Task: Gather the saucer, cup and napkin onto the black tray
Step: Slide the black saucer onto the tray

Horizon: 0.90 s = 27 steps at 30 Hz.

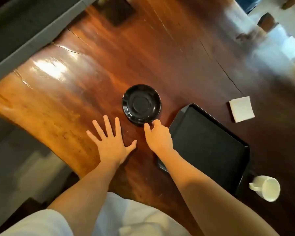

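A glossy black saucer point(141, 103) sits on the wooden table near its middle. My right hand point(158, 137) reaches its near rim, thumb and forefinger touching the edge; whether they grip it I cannot tell. My left hand point(111, 141) lies flat on the wood with fingers spread, left of the saucer and apart from it. The black tray point(209, 142) lies to the right of my right hand, with nothing on it. A white folded napkin point(241, 109) rests beyond the tray's far right corner. A white cup point(266, 188) stands by the tray's near right corner.
The polished wooden table point(92, 79) has an irregular curved left edge and long cracks. A dark square mat point(117, 10) lies at the far end. A grey wall ledge point(24, 45) runs along the left. Bright floor shows at the upper right.
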### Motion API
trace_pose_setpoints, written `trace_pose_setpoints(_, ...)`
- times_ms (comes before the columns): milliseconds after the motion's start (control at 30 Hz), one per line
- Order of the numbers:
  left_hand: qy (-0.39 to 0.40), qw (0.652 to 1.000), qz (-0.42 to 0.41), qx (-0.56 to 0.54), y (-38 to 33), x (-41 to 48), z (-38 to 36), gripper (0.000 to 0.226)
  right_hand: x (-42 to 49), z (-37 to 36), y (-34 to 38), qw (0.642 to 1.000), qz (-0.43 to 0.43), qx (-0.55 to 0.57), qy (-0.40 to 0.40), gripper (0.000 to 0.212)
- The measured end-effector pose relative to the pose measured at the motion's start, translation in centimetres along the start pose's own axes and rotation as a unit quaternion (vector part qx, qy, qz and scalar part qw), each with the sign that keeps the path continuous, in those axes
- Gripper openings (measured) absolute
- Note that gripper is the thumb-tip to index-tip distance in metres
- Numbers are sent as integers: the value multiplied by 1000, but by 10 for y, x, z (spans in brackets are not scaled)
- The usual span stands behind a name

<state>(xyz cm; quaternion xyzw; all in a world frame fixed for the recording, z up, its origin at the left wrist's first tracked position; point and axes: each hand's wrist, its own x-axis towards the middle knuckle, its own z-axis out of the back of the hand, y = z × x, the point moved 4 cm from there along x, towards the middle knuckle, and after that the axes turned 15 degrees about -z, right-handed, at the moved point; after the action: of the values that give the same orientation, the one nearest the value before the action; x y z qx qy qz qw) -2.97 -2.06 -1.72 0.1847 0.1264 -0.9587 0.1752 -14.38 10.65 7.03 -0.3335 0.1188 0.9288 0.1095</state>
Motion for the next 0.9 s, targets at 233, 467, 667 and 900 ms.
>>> trace_pose_setpoints(233,-12,1000,-6,8,-1,-1,-2,117,29,-17,5,936,-191,263,133,40)
trace_pose_setpoints(467,-44,999,6,14,1,1,-11,113,41,-23,4,868,-233,376,225,34)
trace_pose_setpoints(667,-51,998,7,23,-2,0,-9,113,41,-21,1,839,-244,422,241,18)
trace_pose_setpoints(900,-66,997,-14,27,-5,-2,-9,111,29,-22,-17,841,-227,421,254,11)
